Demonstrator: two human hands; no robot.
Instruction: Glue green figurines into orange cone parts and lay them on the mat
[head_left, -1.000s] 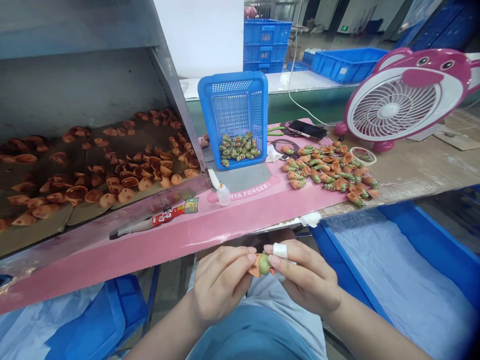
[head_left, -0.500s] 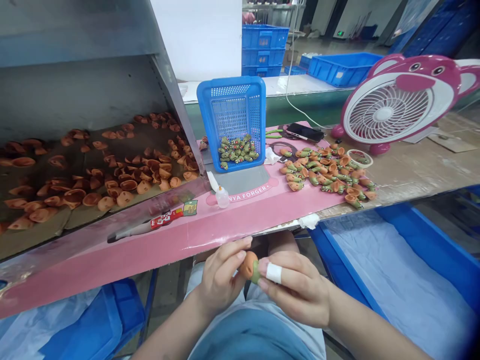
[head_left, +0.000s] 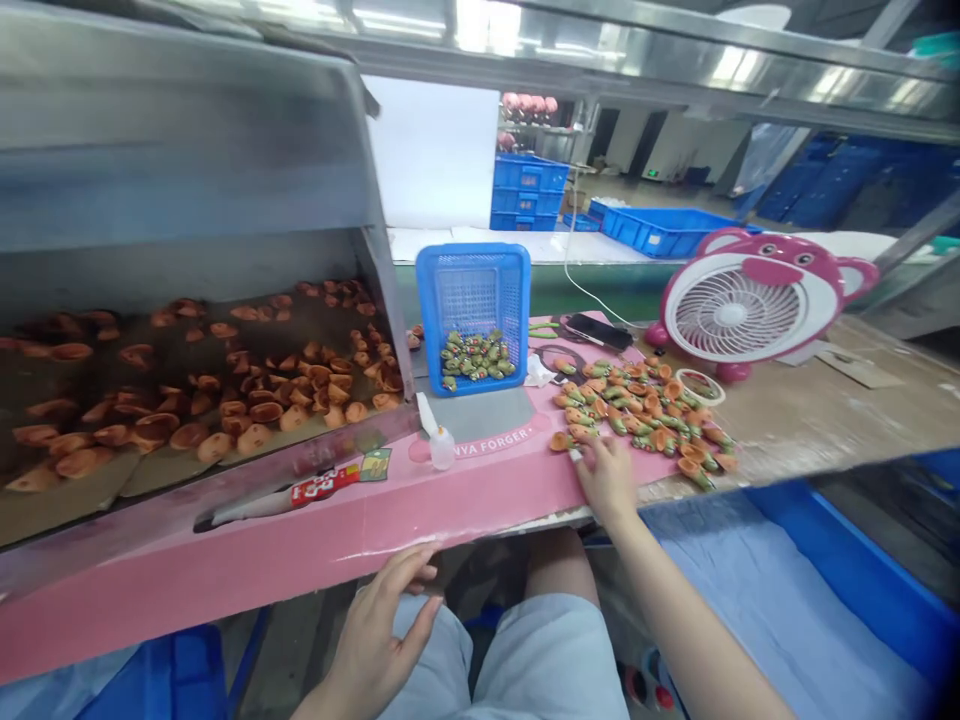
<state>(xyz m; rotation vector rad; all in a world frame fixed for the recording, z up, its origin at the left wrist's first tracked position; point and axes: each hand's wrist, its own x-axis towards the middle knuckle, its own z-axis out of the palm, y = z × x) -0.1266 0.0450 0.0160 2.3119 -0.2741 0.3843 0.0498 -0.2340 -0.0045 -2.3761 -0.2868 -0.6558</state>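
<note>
My right hand (head_left: 606, 478) reaches to the near left edge of a pile of orange-and-green clay pieces (head_left: 652, 400) on the pink mat (head_left: 480, 492). Its fingers are bent around the edge of a piece, and what they grip, if anything, is hidden. Above the lap, by the table's front edge, my left hand (head_left: 394, 625) is open with nothing in it. A blue basket (head_left: 472, 290) leans upright behind the mat with small green pieces (head_left: 478, 357) in its bottom. A small clear bottle (head_left: 442, 449) stands in front of it.
On the left, a metal booth (head_left: 180, 160) holds many orange cup-shaped pieces (head_left: 262, 400). A pink bear-shaped fan (head_left: 735, 310), a phone (head_left: 600, 331) and a tape-like ring (head_left: 700, 387) are at the right. A blue bin (head_left: 847, 570) sits below the table.
The orange-and-green piece held between both hands has left them. My right hand has moved forward to the pile, my left has opened and drawn back left, and the view has tilted up.
</note>
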